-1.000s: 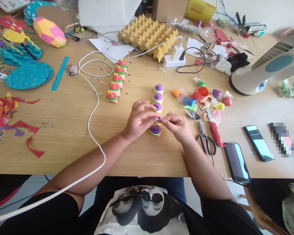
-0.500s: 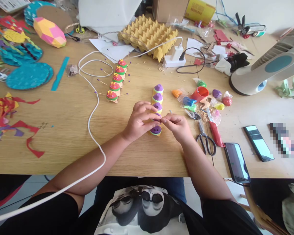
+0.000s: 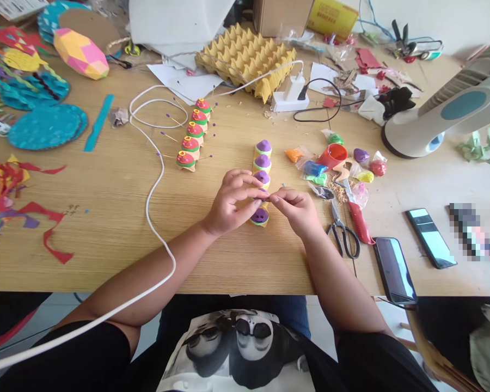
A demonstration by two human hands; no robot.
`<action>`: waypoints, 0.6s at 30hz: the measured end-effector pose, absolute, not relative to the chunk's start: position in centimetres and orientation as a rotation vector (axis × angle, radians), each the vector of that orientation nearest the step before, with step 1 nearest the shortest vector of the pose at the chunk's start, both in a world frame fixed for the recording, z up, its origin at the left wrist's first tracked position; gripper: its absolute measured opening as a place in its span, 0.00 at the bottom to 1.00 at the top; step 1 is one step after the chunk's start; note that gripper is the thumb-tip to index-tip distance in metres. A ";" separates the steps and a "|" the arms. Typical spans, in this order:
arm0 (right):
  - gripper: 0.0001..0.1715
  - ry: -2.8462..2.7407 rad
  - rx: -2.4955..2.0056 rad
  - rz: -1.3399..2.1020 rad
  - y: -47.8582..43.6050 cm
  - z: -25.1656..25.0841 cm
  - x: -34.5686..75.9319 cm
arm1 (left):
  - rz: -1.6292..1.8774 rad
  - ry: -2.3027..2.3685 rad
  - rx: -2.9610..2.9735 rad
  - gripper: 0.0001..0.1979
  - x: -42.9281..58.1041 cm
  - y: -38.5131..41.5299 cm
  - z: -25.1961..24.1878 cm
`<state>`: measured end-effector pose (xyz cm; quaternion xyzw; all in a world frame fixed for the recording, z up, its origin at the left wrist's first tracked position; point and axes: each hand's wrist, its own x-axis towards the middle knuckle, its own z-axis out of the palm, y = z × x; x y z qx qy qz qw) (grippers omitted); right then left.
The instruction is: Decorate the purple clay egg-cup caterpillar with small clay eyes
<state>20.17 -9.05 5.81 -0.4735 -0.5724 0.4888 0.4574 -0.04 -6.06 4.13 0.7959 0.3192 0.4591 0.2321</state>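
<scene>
A strip of egg-carton cups topped with purple clay (image 3: 262, 161) stands on the table, its nearest cup bearing a small dark face. Over its near end, my left hand (image 3: 234, 204) pinches with thumb and forefinger while the other fingers stay curved. My right hand (image 3: 297, 209) is pinched too, its fingertips meeting those of the left. Between them is a tiny dark bit, too small to name. To the left lies a finished-looking carton caterpillar in red and green clay (image 3: 195, 130), with pins lying on both sides of it.
Scissors (image 3: 343, 231), a red-handled knife (image 3: 358, 218), bagged clay (image 3: 315, 167) and a red cup (image 3: 334, 156) lie to my right, with phones (image 3: 395, 270) beyond. A white cable (image 3: 150, 201) crosses the left side. Behind are a yellow egg tray (image 3: 245, 57) and a power strip (image 3: 289, 102).
Both hands stay nearly in place, fingertips still together over the purple strip. The right fingertips have shifted very slightly; nothing else has visibly moved.
</scene>
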 end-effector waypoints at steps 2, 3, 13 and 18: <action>0.21 -1.411 -1.152 1.202 -9.0 5.8 20.2 | 1.253 0.859 2.178 0.11 -0.1 -6.2 4.3; 0.21 -1.416 -1.146 1.203 -9.0 5.8 20.3 | 1.263 0.855 2.174 0.11 -0.1 -6.2 4.3; 0.21 -1.449 -1.138 1.204 -9.0 6.0 20.3 | 1.307 0.866 2.215 0.05 0.1 -5.8 3.8; 0.22 -1.471 -1.159 1.213 -9.1 6.1 20.2 | 1.310 0.885 2.230 0.05 0.0 -5.8 3.9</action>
